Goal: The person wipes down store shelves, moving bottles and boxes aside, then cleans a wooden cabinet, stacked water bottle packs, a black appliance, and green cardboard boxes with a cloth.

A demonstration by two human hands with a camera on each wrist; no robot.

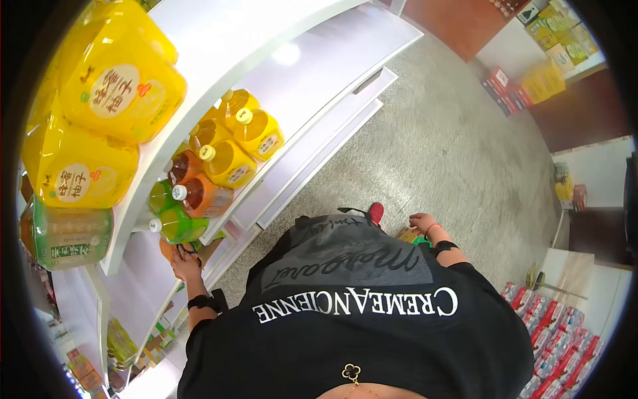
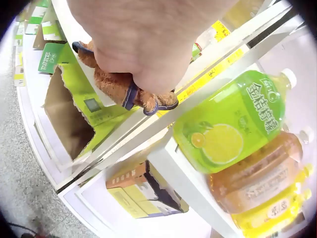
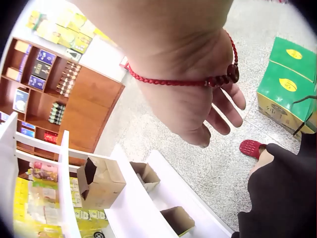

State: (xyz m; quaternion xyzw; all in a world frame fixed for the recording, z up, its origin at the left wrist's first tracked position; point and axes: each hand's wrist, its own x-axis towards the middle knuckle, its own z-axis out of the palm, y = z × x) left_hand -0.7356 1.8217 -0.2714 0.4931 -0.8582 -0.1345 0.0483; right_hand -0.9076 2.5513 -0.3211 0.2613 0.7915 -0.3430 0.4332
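In the left wrist view my left hand [image 2: 148, 42] grips a small brown plush toy [image 2: 116, 87] with dark blue straps; the palm and fingers hide part of it. The head view places this left hand [image 1: 187, 264] at the shelf edge, close below a green drink bottle [image 1: 178, 226]. Beside the toy stands an opened green carton [image 2: 94, 106], and a large green lemon drink bottle [image 2: 233, 126] is to its right. My right hand [image 1: 424, 225] hangs at my side over the floor. Seen from its wrist, the right hand [image 3: 190, 109] has loosely bent fingers and nothing in them.
White shelving [image 1: 319, 60] runs along my left, with yellow bottles [image 1: 256, 133] and orange bottles [image 1: 203, 193] on it. Green cartons [image 3: 290, 74] stand on the floor near my red shoe [image 3: 251, 148]. Open cardboard boxes [image 3: 106, 183] sit on a shelf. Packs of red-labelled bottles [image 1: 558, 339] are stacked behind right.
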